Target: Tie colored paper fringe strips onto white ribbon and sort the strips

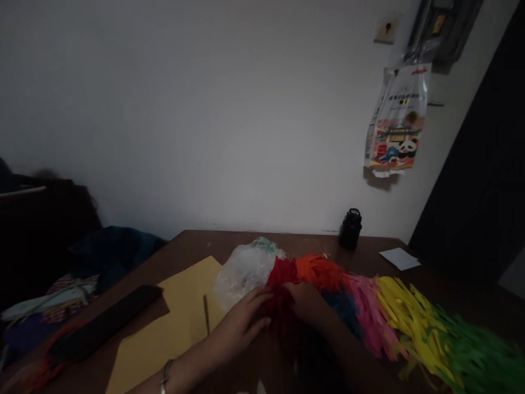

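Note:
A row of cut paper strips lies across the brown table (192,246): red strips (283,273), orange strips (318,271), pink strips (363,306), yellow strips (404,309) and green strips (476,350). My left hand (241,320) rests with fingers stretched out on the near edge of the red strips, beside a crumpled clear plastic bag (244,271). My right hand (303,301) is on the red and dark blue strips with its fingers curled into them; the light is dim and what they grip is unclear.
A yellow paper sheet (180,317) with a thin stick (206,314) lies left of my hands. A long black flat object (106,323) sits at the far left, a black jar (350,229) at the back, a white paper (400,258) at right. A printed bag (396,123) hangs on the wall.

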The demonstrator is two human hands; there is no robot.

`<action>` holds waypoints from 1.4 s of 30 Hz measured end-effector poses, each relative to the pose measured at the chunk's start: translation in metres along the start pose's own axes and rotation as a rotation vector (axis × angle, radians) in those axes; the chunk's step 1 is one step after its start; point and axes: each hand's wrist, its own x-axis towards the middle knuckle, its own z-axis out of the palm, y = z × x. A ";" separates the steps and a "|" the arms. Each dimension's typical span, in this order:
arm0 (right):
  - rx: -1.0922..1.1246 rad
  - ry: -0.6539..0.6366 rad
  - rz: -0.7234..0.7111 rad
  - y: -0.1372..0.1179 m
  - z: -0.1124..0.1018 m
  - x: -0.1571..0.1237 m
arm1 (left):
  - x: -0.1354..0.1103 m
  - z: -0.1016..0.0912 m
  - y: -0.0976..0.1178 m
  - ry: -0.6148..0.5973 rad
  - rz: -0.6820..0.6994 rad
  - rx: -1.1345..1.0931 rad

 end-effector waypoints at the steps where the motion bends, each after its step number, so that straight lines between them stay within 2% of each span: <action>1: 0.006 0.013 0.004 0.002 -0.003 0.000 | 0.009 0.007 0.002 0.021 -0.006 -0.031; 4: 0.041 0.047 -0.027 0.006 -0.012 -0.002 | 0.032 0.020 -0.004 0.049 -0.045 -0.090; 7: 0.085 0.112 -0.033 0.010 -0.017 -0.001 | 0.045 0.026 -0.018 0.089 -0.139 -0.192; 13: 0.112 0.340 0.023 0.010 -0.016 0.004 | 0.044 0.042 -0.042 0.170 -0.350 -0.548; 18: 0.136 0.298 -0.122 -0.003 -0.003 0.004 | 0.040 0.048 -0.046 0.206 -0.434 -0.809; 22: 0.183 0.256 -0.138 -0.003 0.009 0.007 | 0.038 0.047 -0.044 0.215 -0.437 -0.922; 29: 0.379 0.267 -0.142 0.004 0.007 0.007 | 0.036 0.044 -0.045 0.189 -0.441 -0.968; 39: 0.724 0.298 -0.032 0.004 0.011 0.012 | 0.029 0.049 -0.042 0.136 -0.417 -0.811; 42: 0.783 0.266 -0.001 0.007 0.009 0.013 | 0.029 0.051 -0.043 0.172 -0.403 -0.783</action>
